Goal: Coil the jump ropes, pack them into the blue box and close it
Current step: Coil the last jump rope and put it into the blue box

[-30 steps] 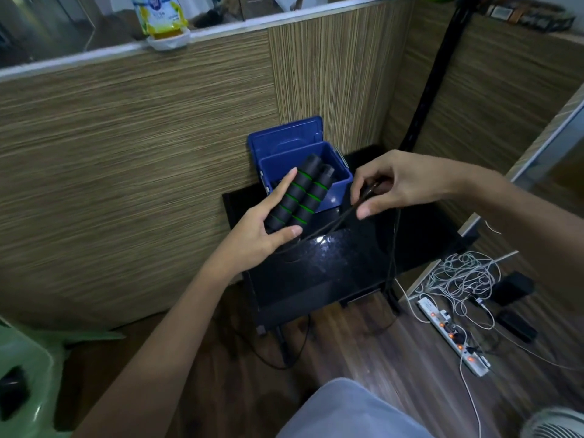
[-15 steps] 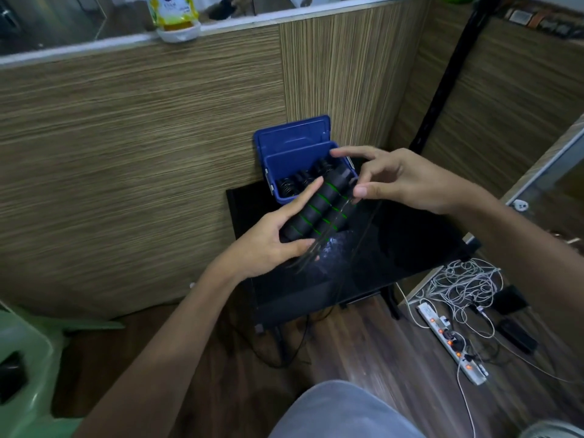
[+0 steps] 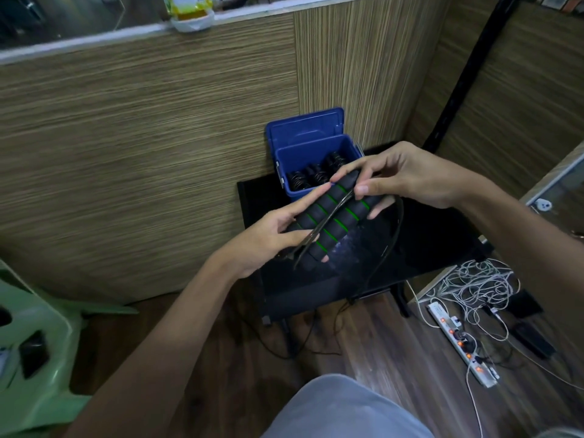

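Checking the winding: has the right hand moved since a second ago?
Yes. The right hand moved left toward the blue box, onto the handles.

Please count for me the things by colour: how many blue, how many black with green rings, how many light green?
Blue: 1, the open blue box
Black with green rings: 2, the rope handles held side by side in both hands
Light green: 1, the plastic chair at the left edge
Total: 4
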